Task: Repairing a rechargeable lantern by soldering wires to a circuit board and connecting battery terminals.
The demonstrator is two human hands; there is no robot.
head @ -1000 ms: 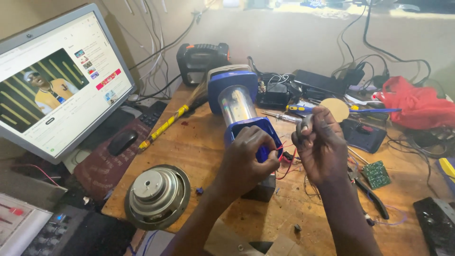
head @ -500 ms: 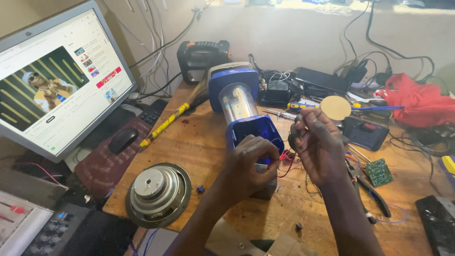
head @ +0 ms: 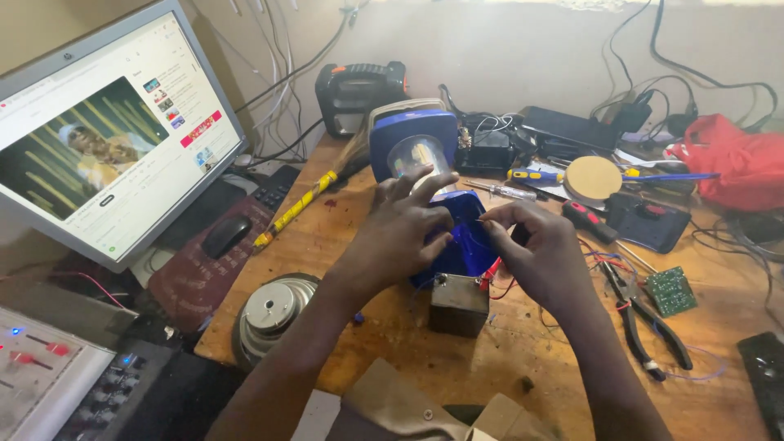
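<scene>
Item: blue lantern (head: pixel 425 175), lying on its side at mid-bench on the wooden table (head: pixel 384 343), clear lamp tube toward the wall, open base toward the person.

Step in hand, by judgement: work inside the opened base, with both hands at the blue housing and its wiring. The next move looks to call for fine fingertip control at the base edge, with the body kept from rolling and no strain put on the thin wires.

Left hand (head: pixel 404 233): fingers spread, laid over the top and left side of the base, steadying it.

Right hand (head: pixel 543 253): fingertips drawn together at the right edge of the base; whether they pinch a wire or the plastic rim, cannot tell.

Condition of lantern: blue casing, grey cap, transparent centre section; base hollow and open, red wires (head: pixel 494 282) trailing out.

Adjacent: small dark battery (head: pixel 459 304), just in front of the base, touching or nearly so. Pliers (head: pixel 645 322) and green circuit board (head: pixel 671 290) to the right. Loose speaker (head: pixel 269 314) to the left. Screwdriver (head: pixel 535 175) behind. Monitor (head: pixel 106 139) at far left.
</scene>
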